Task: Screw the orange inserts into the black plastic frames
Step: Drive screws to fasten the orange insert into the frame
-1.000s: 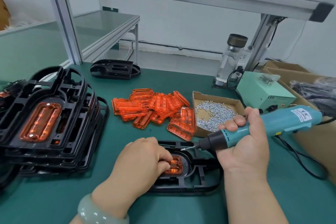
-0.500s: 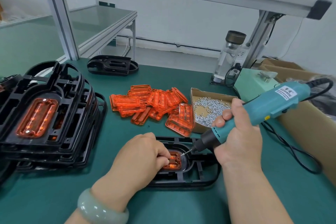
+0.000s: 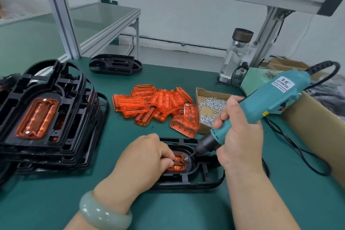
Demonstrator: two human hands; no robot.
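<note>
A black plastic frame lies flat on the green table in front of me, with an orange insert seated in its recess. My left hand lies over the frame's left part, its curled fingertips pressing on the insert. My right hand grips a teal electric screwdriver, tilted down to the left. Its bit tip holds a screw at the insert's right end.
A stack of black frames with fitted inserts stands at the left. Loose orange inserts lie piled mid-table beside a cardboard tray of screws. One empty frame lies far back. A bottle, cables and boxes fill the right.
The screwdriver has swung from nearly level to a steep tilt and its tip has come down onto the insert's right end. My left hand stays on the insert.
</note>
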